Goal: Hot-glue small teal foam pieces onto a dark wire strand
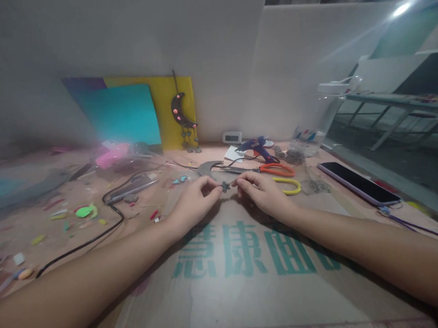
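Note:
My left hand [195,200] pinches a small dark grey knobbly piece [225,186] between thumb and index finger, above the cardboard. Just right of it, my right hand [262,193] has thumb and fingertips pressed together on what looks like a thin strand running to the piece. Behind my hands lies a flat grey crescent [206,169]. Scissors with orange handles [278,169] lie beyond my right hand, and a yellow handle loop [291,185] shows beside them. A dark crescent ornament [180,112] with pink dots and dangling grey pieces leans on a yellow board [165,88].
A blue glue gun [257,147], grey twine [295,156] and a small white digital display [232,137] stand at the back. To the right is a phone [357,182]. Coloured scraps [84,211] and a black cord [114,221] spread across the left. Printed cardboard [226,300] covers the front.

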A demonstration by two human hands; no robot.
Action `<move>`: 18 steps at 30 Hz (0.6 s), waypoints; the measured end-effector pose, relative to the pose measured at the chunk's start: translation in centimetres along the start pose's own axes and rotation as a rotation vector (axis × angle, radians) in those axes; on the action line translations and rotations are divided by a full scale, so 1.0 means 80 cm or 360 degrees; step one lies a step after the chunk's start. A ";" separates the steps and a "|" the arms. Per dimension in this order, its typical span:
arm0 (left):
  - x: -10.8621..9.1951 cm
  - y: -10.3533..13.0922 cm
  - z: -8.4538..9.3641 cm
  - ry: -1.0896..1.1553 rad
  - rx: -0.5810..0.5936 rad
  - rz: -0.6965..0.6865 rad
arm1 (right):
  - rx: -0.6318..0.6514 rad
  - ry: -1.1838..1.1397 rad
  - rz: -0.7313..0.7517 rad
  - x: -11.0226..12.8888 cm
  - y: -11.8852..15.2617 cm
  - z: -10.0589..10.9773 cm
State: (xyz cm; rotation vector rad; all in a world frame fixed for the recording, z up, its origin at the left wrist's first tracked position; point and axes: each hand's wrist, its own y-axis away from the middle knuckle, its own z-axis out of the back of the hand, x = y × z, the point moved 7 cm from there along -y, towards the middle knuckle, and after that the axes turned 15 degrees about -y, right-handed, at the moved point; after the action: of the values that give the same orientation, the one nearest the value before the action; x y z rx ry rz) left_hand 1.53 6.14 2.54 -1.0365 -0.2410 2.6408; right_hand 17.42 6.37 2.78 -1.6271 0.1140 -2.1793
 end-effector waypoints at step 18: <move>0.000 -0.002 -0.002 0.0061 0.0055 0.0062 | 0.0011 -0.0082 -0.0087 -0.010 -0.003 -0.002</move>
State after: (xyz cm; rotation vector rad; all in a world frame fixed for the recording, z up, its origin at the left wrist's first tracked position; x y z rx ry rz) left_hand 1.62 6.27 2.46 -1.0901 -0.1679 2.6472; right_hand 17.41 6.86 2.11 -1.7002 0.0474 -2.1737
